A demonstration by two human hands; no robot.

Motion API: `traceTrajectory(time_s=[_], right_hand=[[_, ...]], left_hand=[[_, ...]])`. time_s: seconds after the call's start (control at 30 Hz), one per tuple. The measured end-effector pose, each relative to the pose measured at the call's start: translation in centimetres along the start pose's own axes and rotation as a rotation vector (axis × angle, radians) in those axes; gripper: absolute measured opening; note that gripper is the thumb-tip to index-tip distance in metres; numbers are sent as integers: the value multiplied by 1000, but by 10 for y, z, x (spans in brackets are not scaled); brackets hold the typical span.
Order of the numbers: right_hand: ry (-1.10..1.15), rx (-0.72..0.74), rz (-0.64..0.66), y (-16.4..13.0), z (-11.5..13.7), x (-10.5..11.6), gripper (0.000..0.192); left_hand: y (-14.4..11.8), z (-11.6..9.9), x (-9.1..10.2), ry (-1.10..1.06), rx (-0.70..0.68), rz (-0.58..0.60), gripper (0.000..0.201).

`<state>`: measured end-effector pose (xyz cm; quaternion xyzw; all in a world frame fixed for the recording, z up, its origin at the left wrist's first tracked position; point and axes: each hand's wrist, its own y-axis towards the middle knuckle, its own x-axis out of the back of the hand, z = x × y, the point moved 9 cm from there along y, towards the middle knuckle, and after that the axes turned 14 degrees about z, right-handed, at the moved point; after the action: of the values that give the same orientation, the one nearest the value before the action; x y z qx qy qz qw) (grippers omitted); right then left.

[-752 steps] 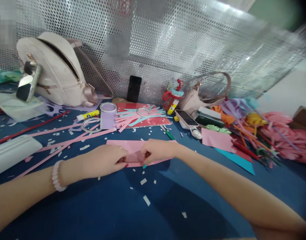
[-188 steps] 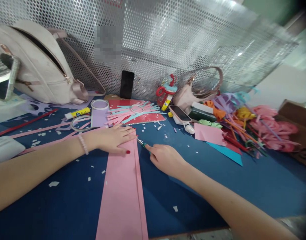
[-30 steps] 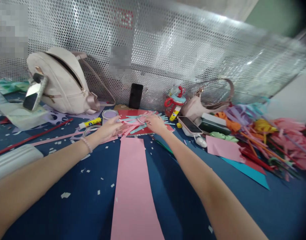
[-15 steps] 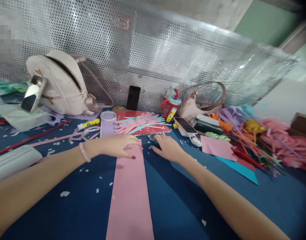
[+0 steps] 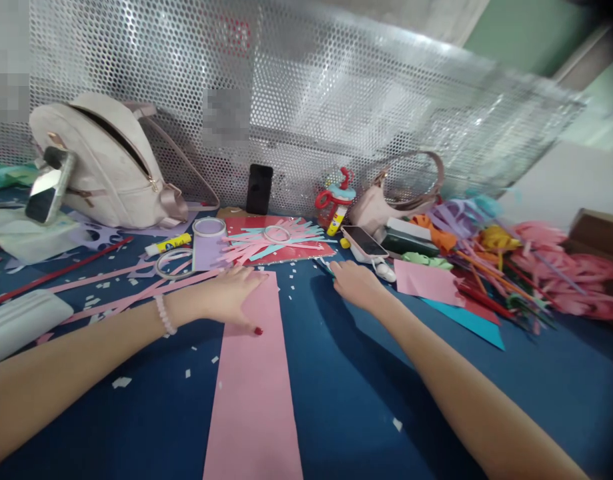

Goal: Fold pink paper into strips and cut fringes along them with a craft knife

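Observation:
A long pink paper strip lies flat on the blue tabletop, running away from me. My left hand is over its far end, fingers and thumb spread, with pink cut strips under or beside the fingertips. Right of the paper, my right hand is closed around a slim teal and metal tool that looks like scissors; most of it is hidden by the fingers. Just beyond both hands, a red sheet carries a heap of pink and light blue paper strips with a tape ring on top.
A glue stick, tape rolls and a pale backpack stand at the left. Behind are an upright phone and a red cup. At right lie another phone, a handbag and coloured paper scraps.
My right hand has moved right, away from the pink strip, with the slim tool in it. My left hand has spread its fingers wider at the strip's far end. The view has shifted slightly.

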<state>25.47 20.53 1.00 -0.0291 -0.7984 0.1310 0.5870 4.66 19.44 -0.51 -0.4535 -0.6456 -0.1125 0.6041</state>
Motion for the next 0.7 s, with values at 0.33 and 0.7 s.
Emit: traceTrajectory(time_s=[0.33,0.7], right_hand=[[105,484,-266,-28,91,25,43],[37,782,-600,-60,99,33,27]], left_hand=[[8,10,20,-189,-190,-308,70],[-7,3,50,-341,-331,-530,48]])
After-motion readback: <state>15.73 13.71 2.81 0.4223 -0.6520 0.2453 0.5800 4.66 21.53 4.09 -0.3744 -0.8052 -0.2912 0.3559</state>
